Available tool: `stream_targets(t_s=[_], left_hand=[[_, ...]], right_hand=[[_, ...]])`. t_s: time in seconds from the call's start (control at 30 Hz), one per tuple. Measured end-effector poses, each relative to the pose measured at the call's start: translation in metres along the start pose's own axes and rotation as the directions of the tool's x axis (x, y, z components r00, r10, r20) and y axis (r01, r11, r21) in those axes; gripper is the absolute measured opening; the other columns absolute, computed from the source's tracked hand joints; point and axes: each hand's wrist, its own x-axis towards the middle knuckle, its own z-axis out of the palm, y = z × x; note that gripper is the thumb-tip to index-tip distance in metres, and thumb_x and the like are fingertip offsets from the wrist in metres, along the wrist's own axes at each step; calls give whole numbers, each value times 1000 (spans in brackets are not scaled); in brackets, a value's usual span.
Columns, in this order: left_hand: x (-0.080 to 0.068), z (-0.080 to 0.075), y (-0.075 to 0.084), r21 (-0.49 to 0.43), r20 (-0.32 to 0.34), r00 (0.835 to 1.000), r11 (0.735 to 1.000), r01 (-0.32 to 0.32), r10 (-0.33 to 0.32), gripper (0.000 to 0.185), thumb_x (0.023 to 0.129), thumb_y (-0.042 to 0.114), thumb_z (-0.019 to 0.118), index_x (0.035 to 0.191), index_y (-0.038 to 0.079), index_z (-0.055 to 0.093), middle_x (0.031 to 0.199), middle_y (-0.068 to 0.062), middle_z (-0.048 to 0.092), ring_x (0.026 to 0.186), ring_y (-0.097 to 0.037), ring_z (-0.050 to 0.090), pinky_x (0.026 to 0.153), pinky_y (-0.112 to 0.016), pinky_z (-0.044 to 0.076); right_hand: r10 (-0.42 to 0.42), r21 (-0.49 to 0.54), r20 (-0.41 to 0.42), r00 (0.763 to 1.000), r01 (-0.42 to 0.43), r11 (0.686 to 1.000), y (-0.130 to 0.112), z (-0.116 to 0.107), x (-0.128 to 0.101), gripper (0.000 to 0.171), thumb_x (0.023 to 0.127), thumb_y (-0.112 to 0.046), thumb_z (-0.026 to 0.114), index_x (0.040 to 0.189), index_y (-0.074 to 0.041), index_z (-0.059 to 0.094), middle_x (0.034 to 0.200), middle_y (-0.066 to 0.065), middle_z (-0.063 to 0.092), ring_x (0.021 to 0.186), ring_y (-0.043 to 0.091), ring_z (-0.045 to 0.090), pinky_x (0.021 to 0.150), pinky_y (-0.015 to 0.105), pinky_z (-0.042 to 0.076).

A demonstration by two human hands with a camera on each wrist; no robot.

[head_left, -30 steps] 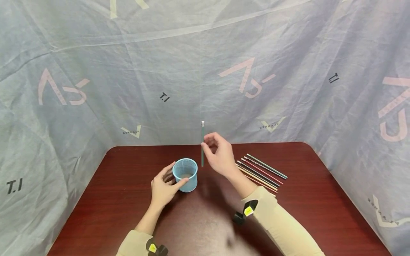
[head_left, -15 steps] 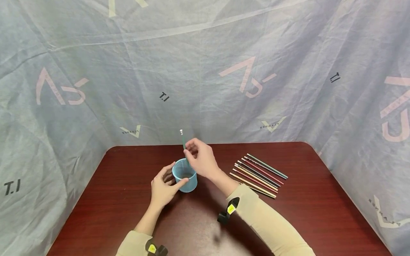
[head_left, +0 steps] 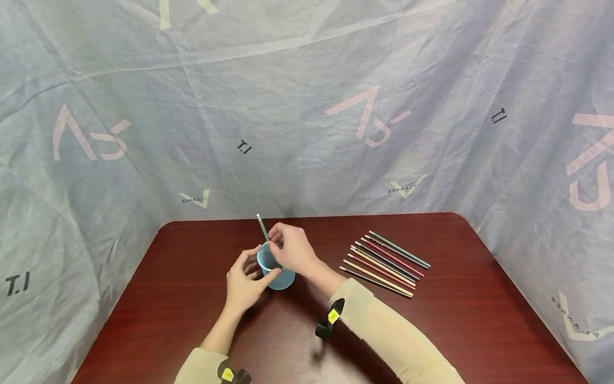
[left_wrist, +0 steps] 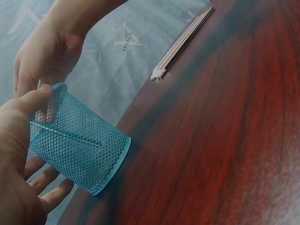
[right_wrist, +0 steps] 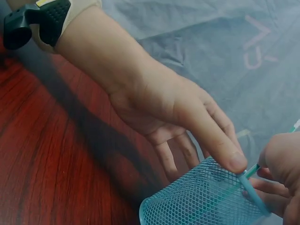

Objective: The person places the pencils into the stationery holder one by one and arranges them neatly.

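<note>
While left hand [head_left: 245, 285] cups mesh cup [head_left: 275, 269], right hand [head_left: 290, 248] pinching green pencil [head_left: 263, 228] over rim.

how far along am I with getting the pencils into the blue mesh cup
Early on. No pencil stands loose in the mesh cup yet. In hand: your right hand pinches a green pencil, its lower end already inside the cup, while your left hand steadies the cup with a grip round its side. Left to do: the row of pencils lying on the table to the cup's right.
</note>
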Motion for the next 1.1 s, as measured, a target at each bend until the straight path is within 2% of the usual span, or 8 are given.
stream_targets(t_s=[0.17,0.3,0.5,0.83,1.1], left_hand=[[-1,0,0,-12,1,1000,1000,-3,3,67,78,12,97,138,13,66,129,-16,75,115,-35,76,96,-54,64],[-1,1,0,-14,5,1000,1000,-5,5,67,79,11,96,138,12,66,128,-15,74,115,-35,76,97,-53,64],[-2,2,-1,-10,6,1000,1000,9,-9,66,79,8,95,138,11,66,127,-15,75,114,-35,76,97,-51,64],[-4,3,-2,-6,9,1000,1000,18,-17,67,79,6,95,139,10,65,127,-16,75,114,-36,76,97,-48,64],[1,1,0,-20,1,1000,1000,-4,4,68,78,8,96,138,9,65,129,-19,74,115,-38,75,97,-54,63]], right_hand=[[-4,-45,34,999,6,999,-1,3,1,6,99,-12,73,104,-8,72,95,5,78,81,16,73,67,21,58],[33,-90,80,996,-26,996,-4,3,2,5,100,-15,73,103,-10,72,96,5,79,78,15,73,63,18,55],[63,-179,135,989,-38,983,-7,8,3,6,101,-17,73,104,-11,72,100,4,80,82,14,74,66,18,57],[71,-196,138,988,-43,980,-6,11,3,7,102,-17,73,103,-10,72,100,4,80,83,14,75,68,18,58],[60,-208,113,992,-36,977,-8,8,7,9,101,-19,75,102,-10,72,97,4,79,82,15,75,67,18,59]])
